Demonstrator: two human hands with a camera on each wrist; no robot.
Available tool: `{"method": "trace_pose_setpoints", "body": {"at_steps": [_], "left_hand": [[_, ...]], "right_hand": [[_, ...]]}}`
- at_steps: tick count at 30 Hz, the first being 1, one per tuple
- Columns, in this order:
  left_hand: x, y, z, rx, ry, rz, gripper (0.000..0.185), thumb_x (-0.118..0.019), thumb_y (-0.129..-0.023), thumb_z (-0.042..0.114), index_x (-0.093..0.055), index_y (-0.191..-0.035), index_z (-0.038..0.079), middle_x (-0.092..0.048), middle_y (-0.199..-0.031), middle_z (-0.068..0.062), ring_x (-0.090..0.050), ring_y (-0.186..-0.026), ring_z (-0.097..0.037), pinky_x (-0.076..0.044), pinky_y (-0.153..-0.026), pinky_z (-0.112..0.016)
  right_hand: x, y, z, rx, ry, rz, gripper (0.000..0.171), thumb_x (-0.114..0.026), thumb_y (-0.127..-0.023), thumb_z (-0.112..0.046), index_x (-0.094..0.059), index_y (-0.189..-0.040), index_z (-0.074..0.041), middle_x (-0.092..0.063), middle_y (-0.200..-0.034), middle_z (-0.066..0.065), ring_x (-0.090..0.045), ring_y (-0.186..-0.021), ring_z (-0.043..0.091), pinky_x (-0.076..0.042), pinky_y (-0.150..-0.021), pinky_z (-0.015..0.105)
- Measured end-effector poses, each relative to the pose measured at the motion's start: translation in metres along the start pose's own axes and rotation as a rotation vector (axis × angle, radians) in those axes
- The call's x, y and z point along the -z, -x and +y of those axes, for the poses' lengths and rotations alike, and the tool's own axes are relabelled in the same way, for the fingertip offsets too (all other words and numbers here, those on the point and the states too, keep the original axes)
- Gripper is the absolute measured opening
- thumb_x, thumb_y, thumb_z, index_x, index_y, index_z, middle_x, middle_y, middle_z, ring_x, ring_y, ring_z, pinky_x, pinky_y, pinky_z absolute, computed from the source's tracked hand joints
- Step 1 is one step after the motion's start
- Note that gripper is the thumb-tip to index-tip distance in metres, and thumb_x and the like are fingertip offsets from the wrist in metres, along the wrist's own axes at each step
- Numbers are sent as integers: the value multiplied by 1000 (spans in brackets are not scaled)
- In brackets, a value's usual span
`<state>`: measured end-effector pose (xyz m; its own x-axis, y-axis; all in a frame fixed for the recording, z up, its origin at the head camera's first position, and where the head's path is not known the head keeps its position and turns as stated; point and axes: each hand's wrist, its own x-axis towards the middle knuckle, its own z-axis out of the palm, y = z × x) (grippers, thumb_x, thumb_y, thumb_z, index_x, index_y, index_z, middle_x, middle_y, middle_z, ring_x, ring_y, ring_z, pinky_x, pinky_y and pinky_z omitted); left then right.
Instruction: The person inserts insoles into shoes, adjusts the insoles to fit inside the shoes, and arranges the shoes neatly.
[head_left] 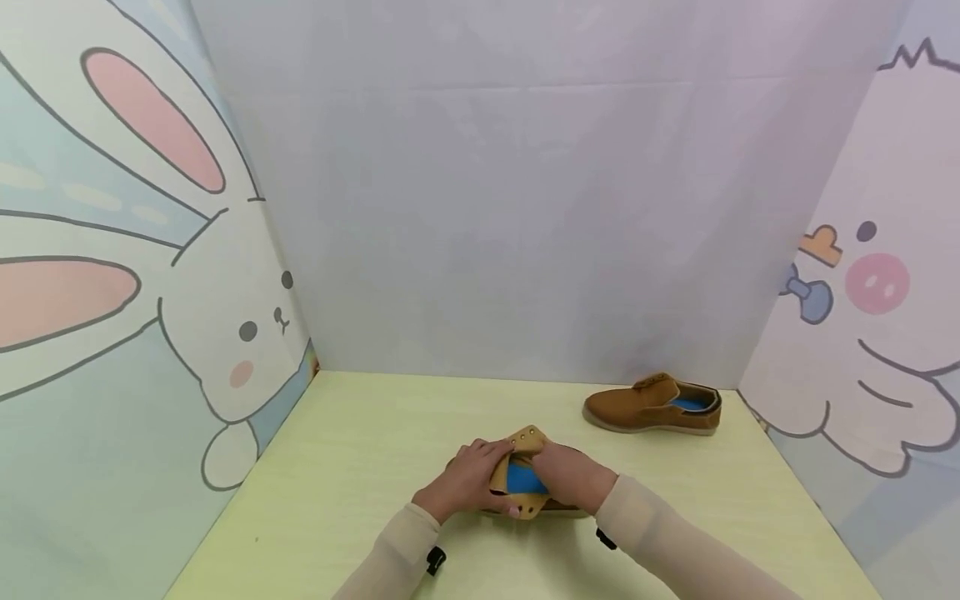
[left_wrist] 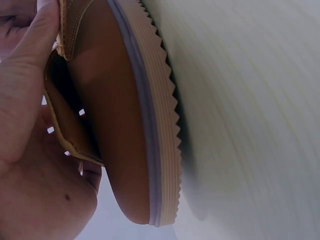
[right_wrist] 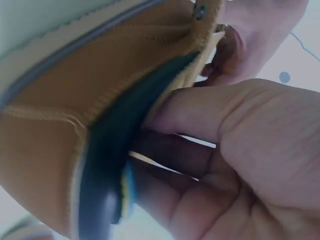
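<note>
A brown shoe [head_left: 566,507] sits on the table in the head view, its two tan lace flaps [head_left: 531,433] with eyelets spread apart. Between them shows a blue insole [head_left: 525,478]. My left hand [head_left: 471,477] holds the flaps, thumb on the near one and fingers at the far one. The left wrist view shows the shoe's brown side and ridged sole [left_wrist: 167,125] beside the table. My right hand [head_left: 573,475] has its curled fingers in the shoe's mouth, against the insole's blue edge [right_wrist: 129,187]; the fingertips are hidden inside the dark lining [right_wrist: 120,115].
A second brown shoe [head_left: 630,408] with a blue insole stands at the table's back right, toe to the left. The pale yellow table [head_left: 360,433] is bounded by a plain back wall [head_left: 517,250] and cartoon-printed side walls [head_left: 217,333].
</note>
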<state>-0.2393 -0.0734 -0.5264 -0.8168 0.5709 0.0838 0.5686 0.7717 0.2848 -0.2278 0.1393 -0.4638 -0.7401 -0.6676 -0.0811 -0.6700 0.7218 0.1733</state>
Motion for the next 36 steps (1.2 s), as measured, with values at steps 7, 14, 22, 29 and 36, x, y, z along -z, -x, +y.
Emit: {"method": "trace_pose_setpoints", "body": {"at_steps": [7, 14, 22, 29, 36], "left_hand": [[-1, -2, 1, 1, 2, -4, 105, -73, -76, 74, -38, -157, 17, -44, -156, -2, -47, -132, -21, -42, -100, -42], [-1, -2, 0, 6, -2, -3, 107, -72, -75, 75, -38, -157, 17, -44, -156, -2, -46, -133, -22, -42, -101, -43], [-2, 0, 1, 6, 5, -9, 105, -73, -76, 74, -39, -157, 17, -44, -156, -2, -46, -133, -22, -42, -99, -42], [-1, 1, 3, 2, 19, -6, 104, -74, -76, 73, -40, -157, 16, -43, -157, -2, -47, -133, -23, -42, -100, -42], [2, 2, 3, 6, 0, -1, 105, -73, -76, 74, -39, -157, 17, -43, -157, -2, -46, -134, -22, -42, -101, -43]], "right_hand": [[-6, 6, 8, -43, -141, -27, 21, -73, -92, -5, -62, -76, -11, -52, -69, -2, -44, -62, 9, -47, -64, 27], [4, 15, 12, -46, -102, -62, 25, -74, -92, -4, -59, -74, -11, -51, -67, 0, -42, -59, 11, -45, -60, 27], [5, 15, 11, -8, -27, -116, 24, -72, -92, -4, -61, -72, -10, -52, -64, 0, -41, -57, 11, -45, -58, 26], [5, 12, 11, -33, -45, -184, 24, -70, -94, -3, -62, -72, -10, -49, -64, -1, -40, -58, 12, -42, -57, 26], [10, 9, 13, -52, -112, -224, 26, -71, -93, -2, -59, -71, -11, -47, -65, -2, -37, -58, 12, -39, -57, 27]]}}
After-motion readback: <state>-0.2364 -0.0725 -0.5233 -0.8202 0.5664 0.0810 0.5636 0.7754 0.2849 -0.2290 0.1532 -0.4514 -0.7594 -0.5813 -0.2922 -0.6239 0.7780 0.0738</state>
